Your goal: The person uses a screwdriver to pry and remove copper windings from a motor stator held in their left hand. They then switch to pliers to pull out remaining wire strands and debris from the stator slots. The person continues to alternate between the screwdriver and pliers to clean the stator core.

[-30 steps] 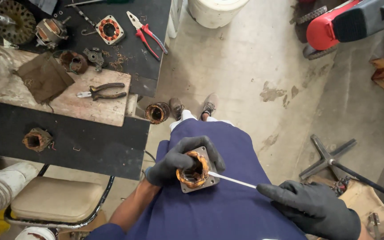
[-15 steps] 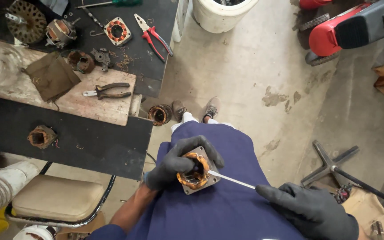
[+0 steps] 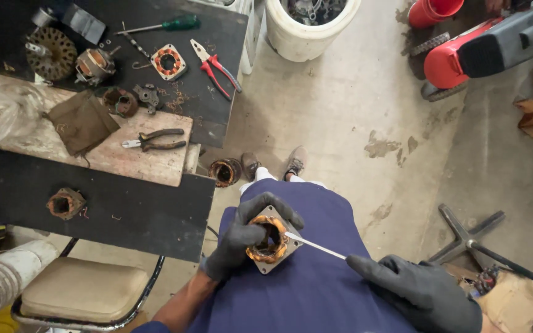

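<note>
My left hand (image 3: 242,237), in a black glove, grips a square metal motor stator (image 3: 271,241) with copper-coloured windings, resting on my lap over blue trousers. My right hand (image 3: 424,293), also black-gloved, holds the end of a thin white strip (image 3: 314,246) whose tip pokes into the stator's windings. My two shoes (image 3: 272,165) show on the concrete floor beyond my knees.
A black workbench (image 3: 124,203) at left carries a wooden board, dark pliers (image 3: 154,140), red pliers (image 3: 214,66), a green screwdriver (image 3: 161,26) and several stators. A white bucket (image 3: 311,28) stands ahead, a red machine (image 3: 482,49) at right, a padded stool (image 3: 75,293) lower left.
The view has tilted so the bench and floor sit lower in frame. My hands keep the same hold on the stator and strip, the right hand shifted slightly left.
</note>
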